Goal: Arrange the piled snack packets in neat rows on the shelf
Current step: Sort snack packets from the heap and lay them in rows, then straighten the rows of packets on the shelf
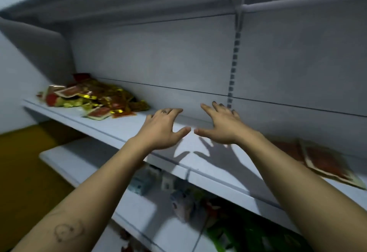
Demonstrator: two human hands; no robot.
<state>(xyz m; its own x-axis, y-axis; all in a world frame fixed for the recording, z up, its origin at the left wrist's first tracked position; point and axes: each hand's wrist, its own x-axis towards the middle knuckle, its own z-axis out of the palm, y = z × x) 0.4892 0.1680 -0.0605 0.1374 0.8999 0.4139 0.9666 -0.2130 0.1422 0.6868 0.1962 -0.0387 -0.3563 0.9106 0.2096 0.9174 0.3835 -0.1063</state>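
Grey shelf (127,126): piled snack packets (93,98) heaped at its left end, flat packets (325,160) by the right front edge, bare span between. Over it the left hand (164,126) and right hand (222,126) hover with fingers spread, holding nothing.

Below me, a lower pale grey metal shelf (143,218) carries blurred goods: a small blue-grey box (142,182) near its back edge and green packets (248,235) toward its right end. A slotted grey upright rail (234,62) runs up the grey back panel (158,57). Mustard-yellow floor (25,172) lies to my left.
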